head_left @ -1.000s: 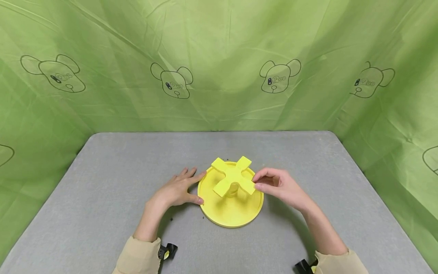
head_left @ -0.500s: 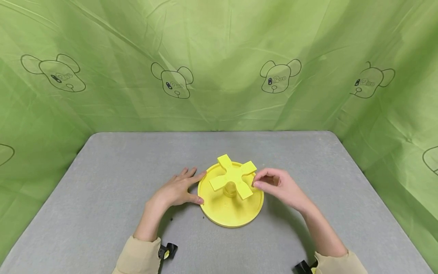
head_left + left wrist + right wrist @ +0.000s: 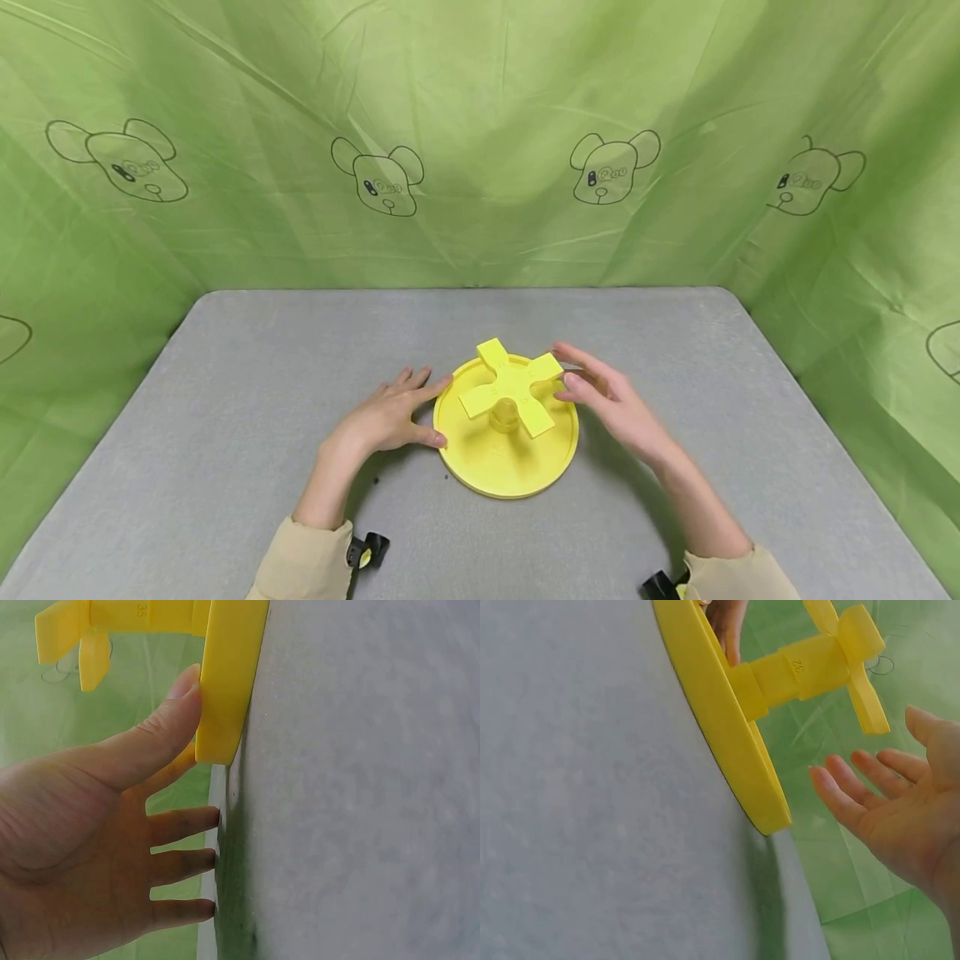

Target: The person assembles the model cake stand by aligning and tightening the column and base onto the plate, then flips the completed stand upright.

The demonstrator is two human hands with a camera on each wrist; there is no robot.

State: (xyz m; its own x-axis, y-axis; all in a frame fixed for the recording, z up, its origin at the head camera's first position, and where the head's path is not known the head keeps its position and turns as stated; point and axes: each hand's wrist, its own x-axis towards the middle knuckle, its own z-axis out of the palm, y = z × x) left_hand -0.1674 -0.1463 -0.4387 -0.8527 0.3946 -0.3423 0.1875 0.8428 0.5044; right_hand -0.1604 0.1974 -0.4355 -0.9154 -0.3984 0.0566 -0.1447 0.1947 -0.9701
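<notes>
A yellow round base (image 3: pixel 480 471) with a raised rim lies on the table. From its middle rises a short stepped post (image 3: pixel 808 669), topped by a four-armed yellow cross (image 3: pixel 513 385). My left hand (image 3: pixel 384 418) is at the left of the base, thumb and forefinger touching the rim; in the left wrist view the other fingers are straight, their tips at the tabletop. Beside the cross's right arm is my right hand (image 3: pixel 617 408), fingers spread and loosely bent. The right wrist view shows a gap between that hand and the cross.
The grey table (image 3: pixel 262 350) has rounded far corners. A green curtain (image 3: pixel 480 233) printed with bear heads surrounds it at the back and sides. A few dark specks (image 3: pixel 377 480) lie left of the base. Both wrists wear black camera mounts (image 3: pixel 367 550).
The cross has turned on its post, then stopped. My right hand, earlier with thumb and fingertips close together, has spread its fingers and shifted slightly up. My left hand has stayed still.
</notes>
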